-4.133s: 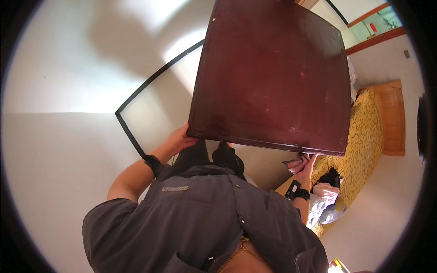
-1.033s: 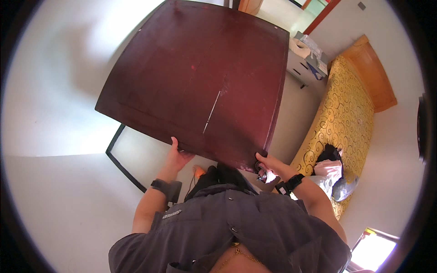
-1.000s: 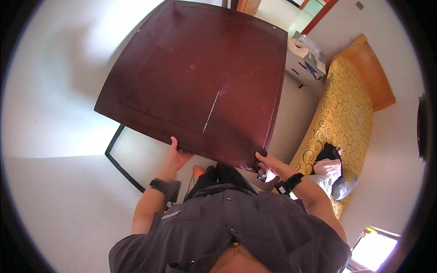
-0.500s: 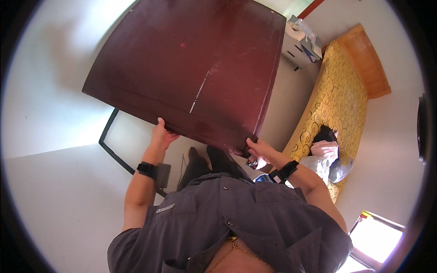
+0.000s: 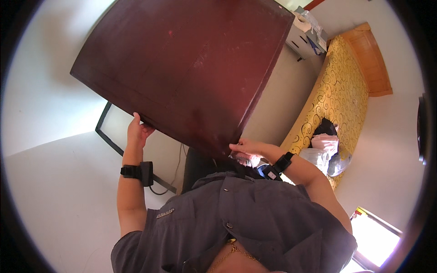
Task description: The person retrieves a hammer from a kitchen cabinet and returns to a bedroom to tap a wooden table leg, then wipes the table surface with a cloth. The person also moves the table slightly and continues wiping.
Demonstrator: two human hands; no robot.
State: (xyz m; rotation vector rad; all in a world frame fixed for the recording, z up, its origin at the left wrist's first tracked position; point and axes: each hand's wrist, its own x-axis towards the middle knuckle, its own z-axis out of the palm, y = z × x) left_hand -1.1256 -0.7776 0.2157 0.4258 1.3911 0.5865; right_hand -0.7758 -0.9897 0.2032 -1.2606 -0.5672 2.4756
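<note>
Clamped by the right hand (image 5: pixel 246 149), over what looks like crumpled cloth (image 5: pixel 245 159), at the near corner of a dark red panel (image 5: pixel 182 68); pinched by the left hand (image 5: pixel 139 131) farther left along that edge; stretching far beyond both and out of view, with long axis unclear.

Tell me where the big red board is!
In the head view, the big red board fills the upper middle, left of the yellow bed; the left hand holds its near edge, the right hand its near right corner.
</note>
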